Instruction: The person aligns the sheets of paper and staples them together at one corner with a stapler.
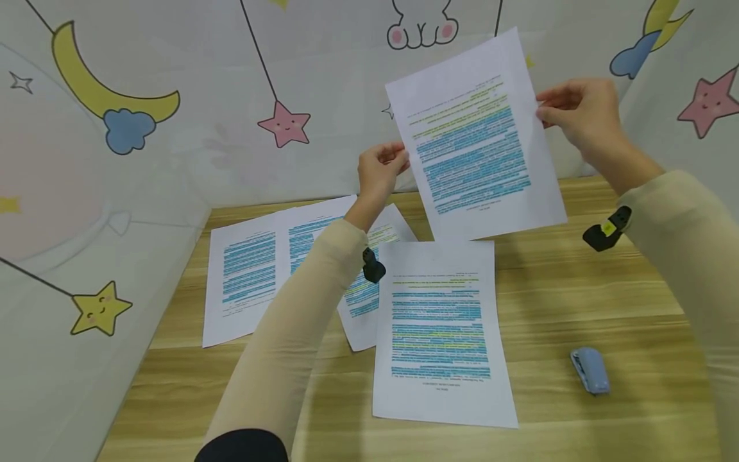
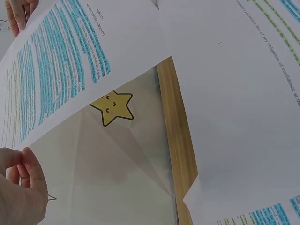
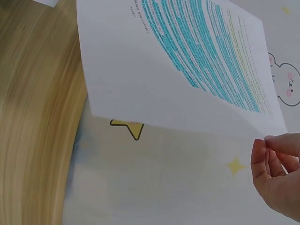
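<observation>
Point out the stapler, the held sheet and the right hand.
Stapler [image 1: 591, 371]: head view, middle of its blue body.
Held sheet [image 1: 476, 157]: head view, on its blue-highlighted text.
Right hand [image 1: 590, 117]: head view, middle of the hand.

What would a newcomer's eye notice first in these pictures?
Probably the raised, highlighted sheet, held at its sides by the left hand and right hand. Next, more highlighted sheets on the wooden table, with a small blue stapler lying to their right. Behind, the pale backdrop with stars and moons.
</observation>
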